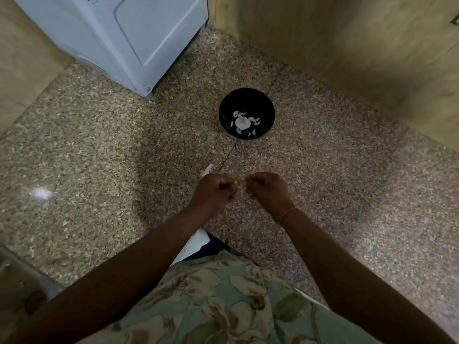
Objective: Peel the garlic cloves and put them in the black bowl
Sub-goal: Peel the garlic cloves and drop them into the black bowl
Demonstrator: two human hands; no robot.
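Speckled stone floor (99, 157) fills most of what I see, looking down. A white appliance (129, 33) stands at the far left, and wooden cabinet fronts (347, 45) line the far right. My green floral cloth (223, 306) shows at the bottom.

The black bowl (263, 103) sits on the floor ahead of me, well apart from my hands. In it lie what looks like a pale garlic head (242, 122) and loose pale pieces around it.

My 2 grips hang close together above the floor, nearer me than the bowl. My left grip (213, 192) has curled fingers and pinches a small pale garlic clove (236, 184) at its fingertips. My right grip (268, 192) is curled too, fingertips just beside the clove; I cannot tell whether they hold it. A thin band (289, 213) circles my right wrist. 1 white scrap (208, 169) lies on the floor just beyond my left grip.
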